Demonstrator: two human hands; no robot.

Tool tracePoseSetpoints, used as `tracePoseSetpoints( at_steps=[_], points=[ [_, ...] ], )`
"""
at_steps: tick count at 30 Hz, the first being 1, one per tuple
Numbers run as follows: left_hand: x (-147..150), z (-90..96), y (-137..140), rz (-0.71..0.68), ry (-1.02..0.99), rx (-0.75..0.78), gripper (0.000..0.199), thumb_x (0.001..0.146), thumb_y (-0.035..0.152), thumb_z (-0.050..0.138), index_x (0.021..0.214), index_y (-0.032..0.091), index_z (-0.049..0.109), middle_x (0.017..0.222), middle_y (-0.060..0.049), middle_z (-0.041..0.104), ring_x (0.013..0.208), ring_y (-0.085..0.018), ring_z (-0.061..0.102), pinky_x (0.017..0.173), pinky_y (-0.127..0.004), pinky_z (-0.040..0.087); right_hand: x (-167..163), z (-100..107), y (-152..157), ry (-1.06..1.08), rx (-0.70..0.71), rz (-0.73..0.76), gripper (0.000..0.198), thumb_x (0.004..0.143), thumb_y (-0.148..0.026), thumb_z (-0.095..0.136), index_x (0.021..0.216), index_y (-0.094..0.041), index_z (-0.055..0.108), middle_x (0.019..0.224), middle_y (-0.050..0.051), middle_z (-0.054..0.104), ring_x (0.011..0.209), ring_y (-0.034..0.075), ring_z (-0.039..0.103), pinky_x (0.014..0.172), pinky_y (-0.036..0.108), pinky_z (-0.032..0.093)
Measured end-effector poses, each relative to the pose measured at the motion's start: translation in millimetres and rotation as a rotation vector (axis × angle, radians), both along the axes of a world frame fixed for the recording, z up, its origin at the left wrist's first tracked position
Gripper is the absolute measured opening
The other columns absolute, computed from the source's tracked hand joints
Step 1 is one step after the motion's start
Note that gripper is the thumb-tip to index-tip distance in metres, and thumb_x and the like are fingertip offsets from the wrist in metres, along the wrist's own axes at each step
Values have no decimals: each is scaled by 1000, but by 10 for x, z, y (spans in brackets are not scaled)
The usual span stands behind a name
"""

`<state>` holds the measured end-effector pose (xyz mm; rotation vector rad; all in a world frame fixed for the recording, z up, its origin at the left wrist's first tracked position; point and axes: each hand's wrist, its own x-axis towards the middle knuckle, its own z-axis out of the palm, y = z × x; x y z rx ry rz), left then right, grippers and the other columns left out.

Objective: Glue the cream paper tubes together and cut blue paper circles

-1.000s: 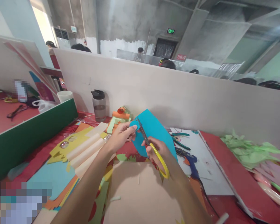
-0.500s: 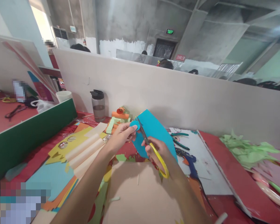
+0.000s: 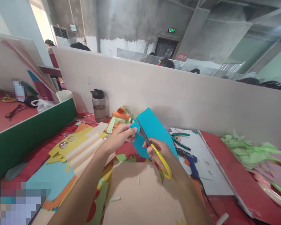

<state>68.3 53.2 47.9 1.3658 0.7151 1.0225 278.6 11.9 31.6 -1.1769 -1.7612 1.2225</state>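
A sheet of blue paper point(image 3: 154, 125) is held up above the table, one corner pointing at the partition. My left hand point(image 3: 123, 136) pinches its rounded left part between thumb and fingers. Yellow-handled scissors point(image 3: 162, 164) are in my right hand point(image 3: 158, 150), with fingers around the handles. Their blades point(image 3: 141, 129) lie across the paper, close to my left fingertips. Below both hands lies a pale beige sheet point(image 3: 140, 193) with small paper scraps on it.
Left are yellow cut-out paper point(image 3: 81, 140), rolled beige paper point(image 3: 86, 153) and blue sheets point(image 3: 51, 179). A bottle point(image 3: 99, 106) and orange paper rolls point(image 3: 120, 115) stand by the partition point(image 3: 154, 84). Right lie green-handled pliers point(image 3: 181, 140), a blue glue gun point(image 3: 192, 164) and green crumpled paper point(image 3: 253, 150).
The blue paper and scissors have shifted slightly, and the paper's angle has changed a little. Both hands keep their grip, and the view has moved a touch.
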Motion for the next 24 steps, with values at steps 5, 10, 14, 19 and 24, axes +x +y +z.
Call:
tracePoseSetpoints(
  at_steps=[5,10,14,19,24],
  points=[
    [-73,30,-21,-24,53,-1,31,89,42,60,71,17,58,61,2,51,54,-9,40,52,-23,31,16,8,15,-39,-9,10,54,81,-72,65,90,-19,59,57,-7,38,48,9,32,46,21,26],
    [-122,49,-36,-31,97,12,31,89,41,60,68,18,57,62,1,52,52,-9,38,48,-23,28,-13,136,-41,-91,28,32,58,81,-76,61,89,-18,58,63,-5,43,53,10,33,47,22,26],
    [-156,64,-42,-41,164,61,29,88,41,59,71,17,62,63,0,55,55,-11,43,48,-23,30,-44,205,-69,-123,89,32,58,81,-76,59,86,-18,58,69,-3,46,57,10,34,49,22,28],
    [-217,102,-45,-83,239,127,27,87,39,59,72,18,66,63,-1,55,57,-13,47,51,-23,36,-54,103,-30,-100,-12,29,58,78,-75,64,87,-19,59,62,-5,42,50,9,33,45,22,25],
    [-406,157,-72,-94,247,97,30,87,41,60,67,19,62,64,0,54,62,-14,49,59,-26,41,38,123,-59,-47,-69,26,56,83,-74,59,94,-19,58,61,-6,41,47,8,33,42,21,24]
  ],
)
